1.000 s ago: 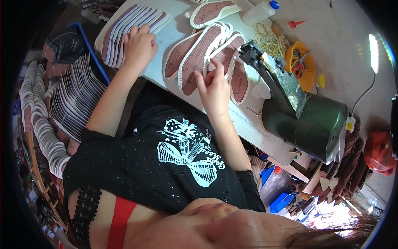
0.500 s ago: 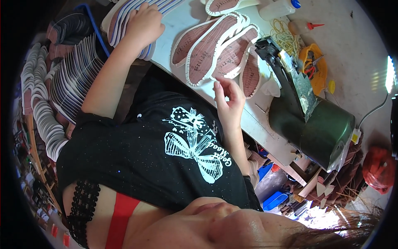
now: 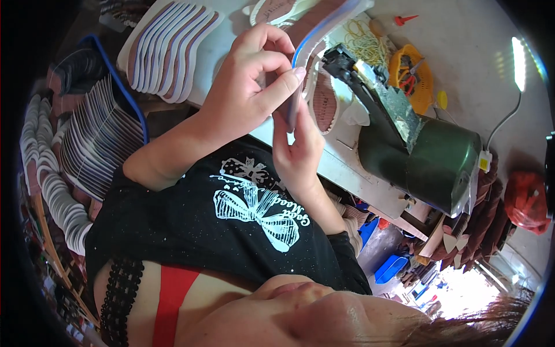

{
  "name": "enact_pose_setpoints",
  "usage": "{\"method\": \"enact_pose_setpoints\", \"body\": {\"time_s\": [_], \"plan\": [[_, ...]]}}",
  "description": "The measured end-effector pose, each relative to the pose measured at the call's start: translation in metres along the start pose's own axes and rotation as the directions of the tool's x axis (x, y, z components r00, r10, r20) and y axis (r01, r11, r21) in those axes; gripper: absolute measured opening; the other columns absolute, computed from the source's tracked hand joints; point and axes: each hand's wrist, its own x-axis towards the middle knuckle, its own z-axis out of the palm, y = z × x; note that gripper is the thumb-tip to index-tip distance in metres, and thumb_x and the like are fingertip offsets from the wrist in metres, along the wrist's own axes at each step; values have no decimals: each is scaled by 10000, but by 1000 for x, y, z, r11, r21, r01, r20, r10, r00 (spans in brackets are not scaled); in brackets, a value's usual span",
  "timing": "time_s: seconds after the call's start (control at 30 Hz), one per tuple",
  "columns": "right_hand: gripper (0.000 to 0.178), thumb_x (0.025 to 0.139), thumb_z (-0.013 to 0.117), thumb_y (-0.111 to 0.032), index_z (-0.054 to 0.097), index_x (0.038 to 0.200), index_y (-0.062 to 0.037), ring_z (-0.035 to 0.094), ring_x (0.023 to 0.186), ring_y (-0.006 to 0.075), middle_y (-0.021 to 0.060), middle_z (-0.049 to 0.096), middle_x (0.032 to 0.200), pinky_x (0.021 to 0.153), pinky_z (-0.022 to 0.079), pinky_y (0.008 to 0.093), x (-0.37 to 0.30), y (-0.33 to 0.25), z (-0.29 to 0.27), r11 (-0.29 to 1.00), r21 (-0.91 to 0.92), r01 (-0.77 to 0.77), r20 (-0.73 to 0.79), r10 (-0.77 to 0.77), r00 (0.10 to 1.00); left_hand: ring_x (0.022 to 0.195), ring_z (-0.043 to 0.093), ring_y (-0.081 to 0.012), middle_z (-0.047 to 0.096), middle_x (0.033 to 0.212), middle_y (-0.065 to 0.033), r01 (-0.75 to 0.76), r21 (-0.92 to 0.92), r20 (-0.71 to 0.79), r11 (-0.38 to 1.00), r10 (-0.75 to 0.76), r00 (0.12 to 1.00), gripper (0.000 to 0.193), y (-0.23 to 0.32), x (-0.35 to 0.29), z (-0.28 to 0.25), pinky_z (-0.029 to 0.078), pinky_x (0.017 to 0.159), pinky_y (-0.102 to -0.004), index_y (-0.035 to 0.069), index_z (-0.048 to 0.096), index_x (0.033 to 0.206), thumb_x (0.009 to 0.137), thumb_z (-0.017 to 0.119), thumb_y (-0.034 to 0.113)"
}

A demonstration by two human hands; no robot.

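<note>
Here, both hands meet on one brown, blue-edged sole piece (image 3: 315,26) at the upper centre of the frame, lifted off the surface (image 3: 203,74) and tilted on edge. The left hand (image 3: 251,78) is nearly closed, thumb and bent fingers pinching the piece midway; the right hand (image 3: 300,150) has thumb and fingers partly curled about its lower end. Such a two-point hold probably steadies a long, bendy strip. At upper left, a row of soles (image 3: 167,52) lies overlapped, edges exposed, perhaps so that single pieces lift away easily. Behind the hands, a white-rimmed sole (image 3: 324,104) lies near the dark green cylinder (image 3: 419,168), its bulk presumably keeping the mounted black arm (image 3: 370,98) steady.
</note>
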Motion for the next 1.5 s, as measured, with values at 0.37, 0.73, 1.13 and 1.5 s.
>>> {"method": "enact_pose_setpoints", "body": {"time_s": [0.37, 0.73, 1.13, 1.5], "plan": [[408, 898, 614, -235, 507, 1180, 38, 574, 983, 138, 84, 608, 1067, 864, 451, 284, -21, 23, -31, 564, 809, -169, 10, 274, 962, 954, 605, -124, 600, 1069, -84, 564, -656, 358, 501, -451, 817, 463, -20, 29, 10, 494, 830, -271, -23, 495, 1174, 846, 676, 249], [505, 797, 729, -302, 562, 1142, 26, 592, 926, 115, 52, 623, 1030, 782, 489, 243, 20, 41, -60, 306, 842, -443, 402, 191, 896, 844, 596, -91, 647, 949, -60, 591, -604, 514, 536, -305, 802, 354, 4, 21, 35, 476, 780, -240, -30, 584, 1092, 829, 680, 186], [152, 852, 656, -108, 676, 904, 34, 567, 666, 63, 25, 634, 751, 606, 486, 212, 31, 7, -87, 732, 511, -452, 222, 395, 891, 817, 601, -98, 644, 924, -57, 477, -424, 447, 770, -280, 849, 345, -1, 36, 39, 492, 756, -243, -31, 571, 1072, 793, 706, 120], [186, 867, 647, -159, 675, 855, 24, 544, 645, 46, 8, 632, 712, 601, 445, 205, 38, 15, -86, 815, 379, -439, 72, 447, 892, 748, 624, -147, 668, 855, -103, 260, -369, 157, 893, -215, 964, 335, -22, 45, 67, 501, 696, -297, -47, 587, 1006, 788, 697, 182]]}}
